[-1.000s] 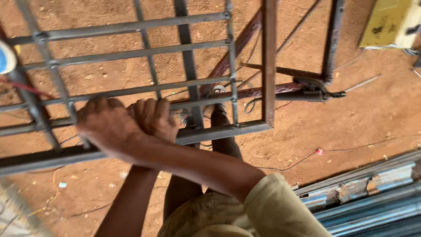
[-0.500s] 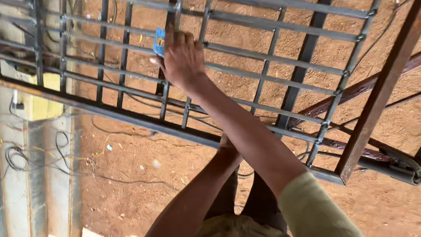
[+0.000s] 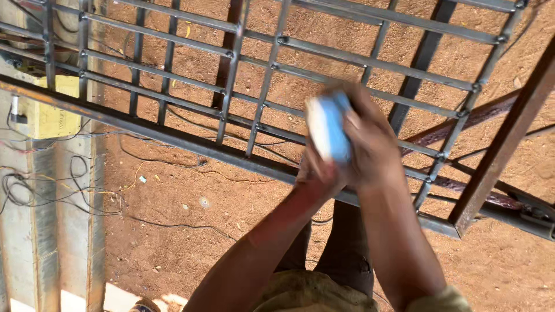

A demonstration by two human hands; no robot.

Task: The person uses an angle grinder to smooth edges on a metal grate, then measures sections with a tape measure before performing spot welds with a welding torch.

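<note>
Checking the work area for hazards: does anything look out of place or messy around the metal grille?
Yes. Loose wires lie tangled across the dirt floor at left, some trailing under the grille. Small scraps litter the dirt. The grille looks straight. Both hands hold a blurred blue object.

I am seeing one yellow boxy package sitting at the left, behind the bars of the metal grille. I am not making out any label, sign or screen elsewhere.
</note>
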